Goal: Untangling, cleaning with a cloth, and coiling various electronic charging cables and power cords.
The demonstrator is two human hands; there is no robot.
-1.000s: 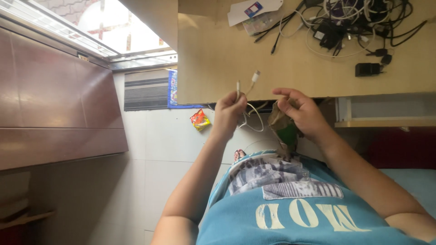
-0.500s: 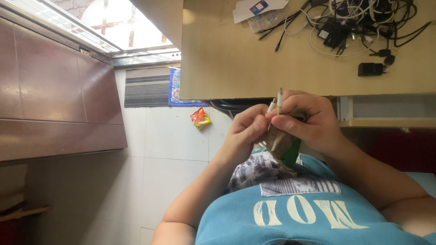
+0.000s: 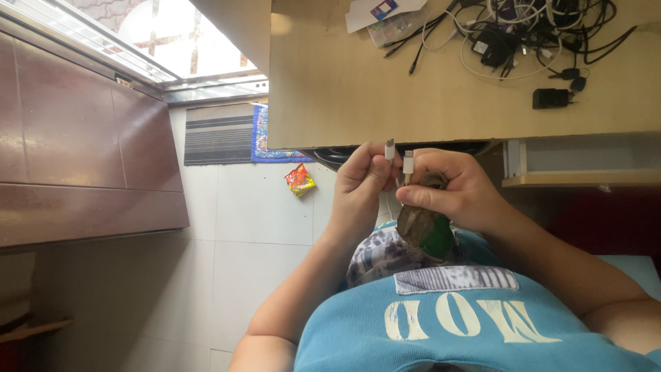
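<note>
my left hand (image 3: 359,180) pinches one white plug (image 3: 390,149), my right hand (image 3: 460,187) the other (image 3: 408,162), and also clamps a brown-green pouch (image 3: 425,229). all sit just below the desk (image 3: 358,89) edge, plugs side by side, near touching. the pouch could slip, since only spare fingers hold it. a white card (image 3: 375,12) lies on the desk's far edge; a red-yellow wrapper (image 3: 298,180) lies on the floor left of it.

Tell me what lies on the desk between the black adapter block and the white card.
In the head view, between the black adapter block and the white card lies a tangle of cables; nearer the desk edge, bare wood.
</note>
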